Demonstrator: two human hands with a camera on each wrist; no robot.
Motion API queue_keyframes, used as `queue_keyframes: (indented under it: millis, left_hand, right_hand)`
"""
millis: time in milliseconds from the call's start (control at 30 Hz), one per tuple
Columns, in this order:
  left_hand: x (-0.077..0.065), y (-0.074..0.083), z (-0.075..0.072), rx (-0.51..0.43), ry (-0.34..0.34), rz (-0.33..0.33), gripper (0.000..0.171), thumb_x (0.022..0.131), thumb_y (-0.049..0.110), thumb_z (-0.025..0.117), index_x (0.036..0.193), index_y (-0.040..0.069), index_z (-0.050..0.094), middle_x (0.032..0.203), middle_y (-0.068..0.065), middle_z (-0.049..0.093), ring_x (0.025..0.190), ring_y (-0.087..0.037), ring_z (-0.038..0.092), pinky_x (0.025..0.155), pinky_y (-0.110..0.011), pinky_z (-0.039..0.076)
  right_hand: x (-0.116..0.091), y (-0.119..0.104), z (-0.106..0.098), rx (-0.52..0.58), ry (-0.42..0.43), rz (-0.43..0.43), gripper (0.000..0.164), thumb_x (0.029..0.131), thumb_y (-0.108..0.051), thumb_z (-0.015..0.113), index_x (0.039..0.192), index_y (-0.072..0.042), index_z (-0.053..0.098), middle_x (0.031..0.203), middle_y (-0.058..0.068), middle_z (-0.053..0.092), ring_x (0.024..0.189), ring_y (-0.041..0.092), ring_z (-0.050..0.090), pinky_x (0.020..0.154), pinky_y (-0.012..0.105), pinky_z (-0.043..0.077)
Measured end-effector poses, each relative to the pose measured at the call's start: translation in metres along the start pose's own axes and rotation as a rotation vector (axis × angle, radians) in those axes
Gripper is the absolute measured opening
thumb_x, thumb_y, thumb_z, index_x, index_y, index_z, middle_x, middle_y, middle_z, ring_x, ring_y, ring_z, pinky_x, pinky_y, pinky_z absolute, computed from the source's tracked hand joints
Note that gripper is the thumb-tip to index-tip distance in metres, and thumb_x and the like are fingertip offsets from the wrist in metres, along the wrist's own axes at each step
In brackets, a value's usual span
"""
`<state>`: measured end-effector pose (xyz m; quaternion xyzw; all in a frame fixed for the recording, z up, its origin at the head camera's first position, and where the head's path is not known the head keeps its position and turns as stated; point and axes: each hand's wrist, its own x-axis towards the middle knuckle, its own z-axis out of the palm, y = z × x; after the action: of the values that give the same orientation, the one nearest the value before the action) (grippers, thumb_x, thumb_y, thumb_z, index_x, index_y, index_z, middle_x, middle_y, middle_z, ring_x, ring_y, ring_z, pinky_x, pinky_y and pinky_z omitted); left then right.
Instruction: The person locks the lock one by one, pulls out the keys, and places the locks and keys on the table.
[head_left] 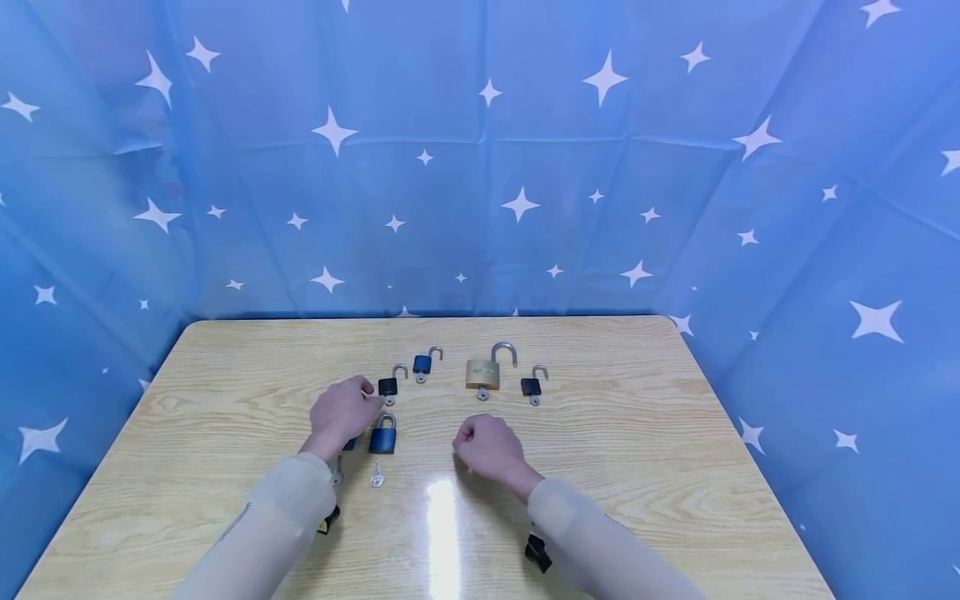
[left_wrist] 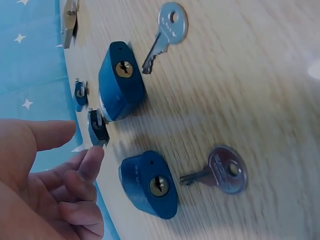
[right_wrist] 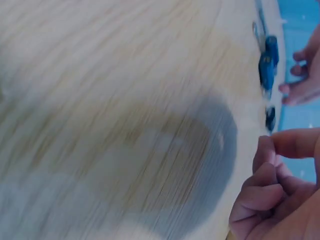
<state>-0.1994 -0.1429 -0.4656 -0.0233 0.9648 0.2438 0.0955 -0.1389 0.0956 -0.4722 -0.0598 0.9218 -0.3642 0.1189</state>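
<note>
Beside a black lock (head_left: 387, 387): left hand (head_left: 347, 413), thumb and forefinger parted, empty. Right hand (head_left: 491, 448): loosely curled, nothing visible held. Risk: a low leftward brush might skew the lock's key (head_left: 389, 401).

Left hand (head_left: 345, 412) loosely curled; right hand (head_left: 489, 446) curled tighter.

Straight ahead into blue curtain (head_left: 420, 83), dotted with white four-pointed stars (head_left: 603, 79), creased by fold lines, wrapping round both sides; now down to a pale, wood-grained desk (head_left: 637, 450), round-cornered, dark-edged, catching a bright streak of light (head_left: 442, 533) near the front!
</note>
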Motion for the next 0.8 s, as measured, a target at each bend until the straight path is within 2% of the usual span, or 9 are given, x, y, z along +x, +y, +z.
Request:
queue_keyframes:
  millis: [233,367,600,800]
  left_hand:
    - [0.012,0.003,0.008,0.007,-0.002,-0.016,0.040,0.092,0.037,0.054,0.114,0.004,0.059,0.091,-0.010,0.064,0.067,-0.022,0.056,0.056,-0.036,0.044]
    - [0.019,0.006,0.014,0.017,0.011,-0.027,0.041,0.092,0.039,0.055,0.109,0.003,0.059,0.084,-0.011,0.063,0.064,-0.022,0.055,0.054,-0.036,0.044]
    - [0.029,0.011,0.024,0.035,0.023,-0.094,0.041,0.093,0.044,0.054,0.095,0.003,0.055,0.071,-0.010,0.058,0.057,-0.023,0.054,0.048,-0.035,0.039]
    - [0.033,0.017,0.024,0.035,0.015,-0.117,0.044,0.092,0.042,0.056,0.103,-0.001,0.055,0.076,-0.015,0.060,0.060,-0.026,0.055,0.049,-0.037,0.041]
  right_hand:
    - [0.001,0.024,-0.017,-0.008,0.043,0.057,0.008,0.086,-0.019,0.060,0.082,-0.013,0.063,0.069,-0.003,0.060,0.059,0.013,0.053,0.056,0.030,0.042]
    - [0.002,0.034,-0.024,-0.014,0.075,0.084,0.009,0.086,-0.021,0.061,0.085,-0.013,0.064,0.069,-0.002,0.059,0.059,0.013,0.053,0.055,0.030,0.041]
    - [0.001,0.045,-0.033,-0.015,0.103,0.115,0.009,0.085,-0.021,0.061,0.086,-0.012,0.064,0.068,-0.002,0.059,0.060,0.014,0.052,0.057,0.031,0.041]
    - [-0.001,0.051,-0.038,-0.002,0.112,0.134,0.010,0.085,-0.020,0.061,0.086,-0.011,0.064,0.070,-0.002,0.060,0.060,0.014,0.053,0.057,0.031,0.042]
